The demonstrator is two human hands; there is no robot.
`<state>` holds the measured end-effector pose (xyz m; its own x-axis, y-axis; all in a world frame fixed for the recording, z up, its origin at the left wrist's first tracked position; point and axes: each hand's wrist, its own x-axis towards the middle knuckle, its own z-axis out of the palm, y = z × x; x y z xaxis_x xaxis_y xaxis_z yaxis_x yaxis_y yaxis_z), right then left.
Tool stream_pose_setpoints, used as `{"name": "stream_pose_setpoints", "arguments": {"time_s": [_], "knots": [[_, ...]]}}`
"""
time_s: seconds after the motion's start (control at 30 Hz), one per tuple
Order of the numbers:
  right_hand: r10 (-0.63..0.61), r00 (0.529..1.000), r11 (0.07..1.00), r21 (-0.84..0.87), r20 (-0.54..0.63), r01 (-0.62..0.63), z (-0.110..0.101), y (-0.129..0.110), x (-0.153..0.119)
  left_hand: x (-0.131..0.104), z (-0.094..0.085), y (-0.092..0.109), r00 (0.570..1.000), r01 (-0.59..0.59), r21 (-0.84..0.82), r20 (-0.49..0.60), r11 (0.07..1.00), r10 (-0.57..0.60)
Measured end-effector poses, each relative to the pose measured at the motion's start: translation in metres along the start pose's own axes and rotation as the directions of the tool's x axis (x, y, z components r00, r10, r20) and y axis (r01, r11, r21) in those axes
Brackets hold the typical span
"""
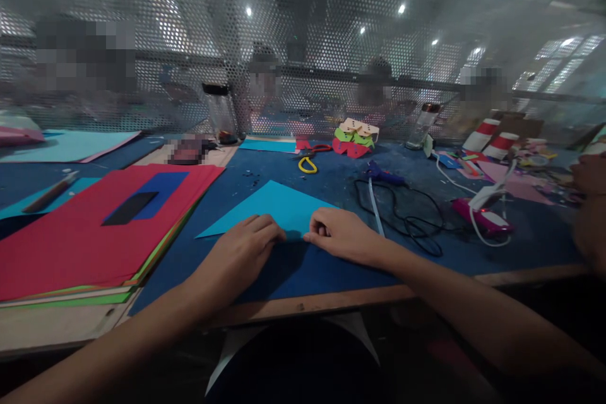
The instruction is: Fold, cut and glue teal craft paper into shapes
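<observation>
A sheet of bright blue paper (pixel 274 208), folded to a triangle, lies on the dark blue tabletop with its point facing away from me. At its near edge, left of the middle, my left hand (pixel 250 240) presses down with curled fingers. My right hand (pixel 343 233) pinches the same edge a little further right, thumb and forefinger together. A narrow gap separates the two hands. The fingertips of my left hand are partly hidden. The right corner of the paper disappears behind my right hand.
Stacked coloured sheets (pixel 113 233) lie left, with a craft knife (pixel 50 192) beyond them. Scissors (pixel 308 163) and a folded paper piece (pixel 355 139) stand farther back. A glue gun (pixel 386 174) with looping cable and a pink device (pixel 483 218) lie right. A perforated metal screen (pixel 303 31) closes the back.
</observation>
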<state>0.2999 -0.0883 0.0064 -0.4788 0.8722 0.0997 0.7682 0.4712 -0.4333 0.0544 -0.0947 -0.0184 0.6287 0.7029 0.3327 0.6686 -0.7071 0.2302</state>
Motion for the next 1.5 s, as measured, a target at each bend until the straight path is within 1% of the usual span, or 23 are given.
{"name": "stream_pose_setpoints", "arguments": {"time_s": [0.1, 0.23, 0.4, 0.47, 0.53, 0.7, 0.87, 0.97, 1.1, 1.27, 1.37, 1.5], "knots": [[-0.005, 1.000, 1.000, -0.004, -0.002, 0.005, 0.001, 0.001, 0.000, -0.002, 0.000, 0.004, 0.998, -0.057, 0.142, 0.030, 0.988, 0.053], [-0.002, 1.000, 1.000, -0.007, -0.007, 0.002, 0.002, 0.002, 0.001, -0.004, -0.005, 0.012, 0.993, -0.085, 0.288, 0.104, 0.954, 0.057], [0.017, 1.000, 1.000, -0.022, 0.003, -0.017, 0.001, 0.000, 0.001, -0.005, -0.012, 0.027, 0.982, -0.104, 0.365, 0.186, 0.925, 0.037], [0.019, 1.000, 1.000, -0.024, 0.002, -0.019, 0.001, -0.001, 0.002, -0.005, -0.012, 0.033, 0.982, -0.099, 0.395, 0.185, 0.913, 0.027], [0.013, 1.000, 1.000, -0.022, -0.006, -0.013, 0.001, 0.000, 0.002, -0.006, -0.009, 0.037, 0.987, -0.086, 0.416, 0.162, 0.905, 0.019], [-0.015, 0.999, 1.000, -0.021, -0.031, 0.015, 0.004, 0.004, 0.001, -0.006, 0.004, 0.042, 0.996, -0.061, 0.386, 0.084, 0.920, 0.031], [-0.013, 0.999, 1.000, -0.013, -0.035, 0.013, 0.004, 0.005, 0.000, -0.005, 0.012, 0.042, 0.993, -0.080, 0.362, 0.106, 0.929, 0.045], [-0.005, 1.000, 1.000, -0.015, -0.023, 0.005, 0.002, 0.004, 0.000, -0.007, 0.012, 0.042, 0.990, -0.109, 0.370, 0.121, 0.922, 0.069], [0.019, 1.000, 1.000, -0.020, -0.004, -0.020, -0.001, 0.003, -0.001, -0.007, 0.011, 0.043, 0.993, -0.069, 0.367, 0.115, 0.928, 0.029], [0.048, 0.999, 0.999, -0.015, 0.017, -0.048, -0.008, 0.004, -0.005, -0.004, 0.009, 0.045, 0.992, -0.056, 0.371, 0.125, 0.927, 0.010], [0.064, 0.998, 0.998, -0.019, 0.029, -0.064, -0.012, 0.007, -0.008, -0.003, 0.009, 0.045, 0.992, -0.056, 0.357, 0.126, 0.933, 0.011], [0.064, 0.998, 0.998, -0.011, 0.016, -0.064, -0.015, 0.014, -0.012, -0.004, 0.010, 0.044, 0.990, -0.040, 0.344, 0.139, 0.938, -0.008]]}}
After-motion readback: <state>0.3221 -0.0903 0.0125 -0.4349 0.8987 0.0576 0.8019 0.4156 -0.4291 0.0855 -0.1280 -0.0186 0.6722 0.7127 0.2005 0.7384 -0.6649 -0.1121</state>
